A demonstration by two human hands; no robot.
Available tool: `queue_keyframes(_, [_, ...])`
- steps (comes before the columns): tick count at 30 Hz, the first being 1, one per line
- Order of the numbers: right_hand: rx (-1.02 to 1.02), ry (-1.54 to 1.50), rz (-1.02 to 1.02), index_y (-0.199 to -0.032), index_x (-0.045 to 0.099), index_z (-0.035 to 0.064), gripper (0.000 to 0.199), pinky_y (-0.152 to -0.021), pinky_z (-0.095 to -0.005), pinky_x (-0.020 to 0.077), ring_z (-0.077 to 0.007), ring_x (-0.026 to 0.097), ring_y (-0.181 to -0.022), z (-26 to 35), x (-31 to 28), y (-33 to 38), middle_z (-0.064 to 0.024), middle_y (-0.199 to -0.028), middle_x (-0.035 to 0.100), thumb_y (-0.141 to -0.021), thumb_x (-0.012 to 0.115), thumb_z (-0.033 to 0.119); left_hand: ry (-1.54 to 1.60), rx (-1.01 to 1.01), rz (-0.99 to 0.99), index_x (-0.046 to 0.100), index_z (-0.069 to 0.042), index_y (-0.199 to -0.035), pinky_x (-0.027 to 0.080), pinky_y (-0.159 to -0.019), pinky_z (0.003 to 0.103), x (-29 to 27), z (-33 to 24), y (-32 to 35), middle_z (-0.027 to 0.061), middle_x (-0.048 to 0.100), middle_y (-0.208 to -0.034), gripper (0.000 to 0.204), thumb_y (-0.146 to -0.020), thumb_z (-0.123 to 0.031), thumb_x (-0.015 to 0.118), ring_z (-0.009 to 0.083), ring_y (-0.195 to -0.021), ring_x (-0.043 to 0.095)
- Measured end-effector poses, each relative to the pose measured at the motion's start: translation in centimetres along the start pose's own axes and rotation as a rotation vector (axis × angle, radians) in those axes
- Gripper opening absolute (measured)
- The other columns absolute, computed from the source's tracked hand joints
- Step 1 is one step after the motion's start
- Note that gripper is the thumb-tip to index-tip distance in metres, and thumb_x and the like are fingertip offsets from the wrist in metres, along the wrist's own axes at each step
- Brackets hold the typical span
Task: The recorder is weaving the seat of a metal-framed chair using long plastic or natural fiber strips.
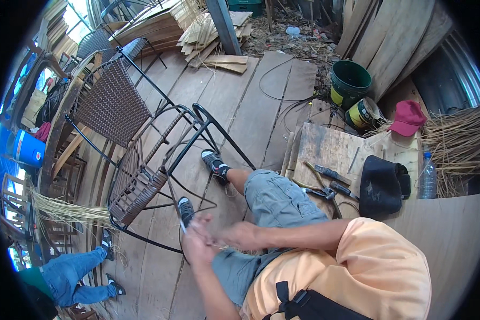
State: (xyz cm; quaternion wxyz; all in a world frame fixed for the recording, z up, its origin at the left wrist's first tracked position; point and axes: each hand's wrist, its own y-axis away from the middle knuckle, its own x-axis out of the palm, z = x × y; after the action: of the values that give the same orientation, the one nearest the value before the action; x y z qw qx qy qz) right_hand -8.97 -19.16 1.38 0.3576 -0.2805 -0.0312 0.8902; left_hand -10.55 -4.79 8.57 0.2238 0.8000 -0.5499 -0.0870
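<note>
The woven chair [144,194] is at ten o'clock from the left hand [197,242] and right hand [242,236] — probably light but stiff, best held by its tubular frame [233,142]. Both hands' fingers are blurred — I cannot tell how far open, or gripping what.

Both hands are blurred, the left hand [197,246] close beside the right hand [241,236]; their grip cannot be made out. Beyond and left of the left hand stands a metal-framed woven chair [138,192]. Farther left is another person in blue jeans [72,274]. Right of the right hand, pliers [325,191] lie on a wooden board [325,146]; past them sit a plastic bottle [428,181] and, farther off, a red cap [408,118].
</note>
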Motion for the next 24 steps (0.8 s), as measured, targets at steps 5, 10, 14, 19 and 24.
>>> queue_keyframes(5, [0.156,0.125,0.684,-0.090,0.062,0.0075,0.017,-0.065,-0.0405,0.0464,-0.0292,0.061,-0.071,-5.7,3.3,3.3,-0.0174,-0.084,0.062,-0.080,0.051,0.015,-0.310,0.258,0.024,0.055,-0.002,-0.089,0.043,-0.051,0.025,-1.7,-0.9,1.0,0.0063,0.055,-0.070,0.029,-0.092,-0.028,0.044,0.0170,-0.058,0.053])
queue_keyframes(10, [0.262,-1.137,-0.006,-0.105,0.057,-0.0011,0.032,-0.062,-0.0273,0.0457,-0.0151,0.057,-0.070,1.0,-4.5,-6.4,-0.0069,-0.087,0.062,-0.074,0.053,0.005,-1.299,0.400,0.118,0.057,0.003,-0.084,0.045,-0.065,0.041,-3.4,11.4,3.8,0.0187,0.061,-0.076,0.022,-0.086,-0.014,0.044,0.0315,-0.071,0.060])
queue_keyframes(14, [0.403,-1.028,-0.430,-0.103,0.056,0.0005,0.024,-0.048,-0.0241,0.0383,-0.0097,0.047,-0.054,2.3,-9.0,-5.7,-0.0009,-0.066,0.048,-0.089,0.046,0.016,-1.167,0.231,0.332,0.058,-0.002,-0.101,0.043,-0.074,0.049,-0.6,9.7,1.9,0.0255,0.058,-0.093,0.029,-0.090,-0.021,0.039,0.0433,-0.088,0.055])
queue_keyframes(19, [0.316,-0.078,0.301,-0.096,0.058,0.0025,0.026,-0.071,-0.0417,0.0469,-0.0360,0.060,-0.080,-3.4,1.7,4.7,-0.0204,-0.090,0.062,-0.089,0.042,0.021,-0.046,0.110,0.247,0.053,0.001,-0.109,0.036,-0.048,0.020,0.6,-1.2,-1.0,0.0084,0.062,-0.088,0.039,-0.095,-0.032,0.039,0.0073,-0.052,0.044])
queue_keyframes(24, [0.041,-0.342,0.320,-0.102,0.059,0.0055,0.029,-0.075,-0.0379,0.0478,-0.0209,0.061,-0.085,-5.8,2.7,2.0,-0.0138,-0.099,0.063,-0.073,0.052,0.004,-0.487,0.207,0.045,0.060,-0.002,-0.080,0.039,-0.048,0.025,1.3,2.0,1.1,0.0047,0.054,-0.062,0.037,-0.093,-0.031,0.041,0.0118,-0.051,0.048])
